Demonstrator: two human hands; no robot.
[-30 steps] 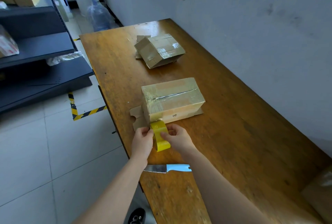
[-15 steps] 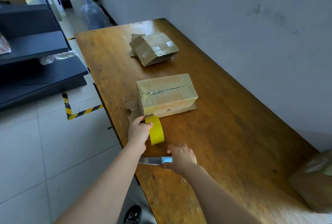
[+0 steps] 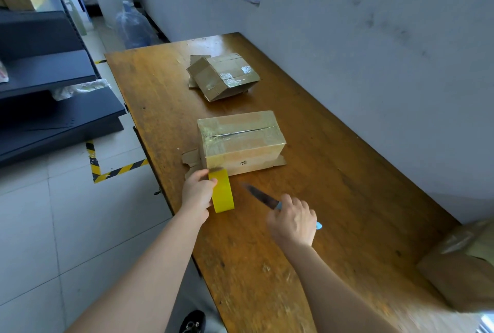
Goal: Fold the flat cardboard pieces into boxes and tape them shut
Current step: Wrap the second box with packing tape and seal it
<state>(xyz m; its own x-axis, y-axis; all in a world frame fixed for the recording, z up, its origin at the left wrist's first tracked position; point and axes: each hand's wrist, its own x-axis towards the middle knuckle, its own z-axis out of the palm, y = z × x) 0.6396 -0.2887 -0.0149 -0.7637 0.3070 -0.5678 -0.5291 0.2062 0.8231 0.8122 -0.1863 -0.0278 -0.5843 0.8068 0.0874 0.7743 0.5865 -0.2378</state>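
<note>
A folded cardboard box (image 3: 242,141), taped along its top seam, stands on the wooden table (image 3: 347,199) over a flat cardboard piece (image 3: 190,160). My left hand (image 3: 198,193) grips a yellow roll of tape (image 3: 223,191) just in front of the box's near left corner; a strip of clear tape runs from the roll up onto the box. My right hand (image 3: 294,221) grips a knife (image 3: 263,197) by its blue handle, blade pointing up-left toward the roll, a short way from it.
A second taped box (image 3: 226,76) lies tilted farther back on the table. A brown wrapped package (image 3: 465,266) sits at the right edge. A grey wall runs along the table's right side. Dark shelving (image 3: 53,87) stands left across the tiled floor.
My right hand let go of the tape roll, took the knife from the table's near edge and lifted it toward the roll. My left hand kept hold of the roll.
</note>
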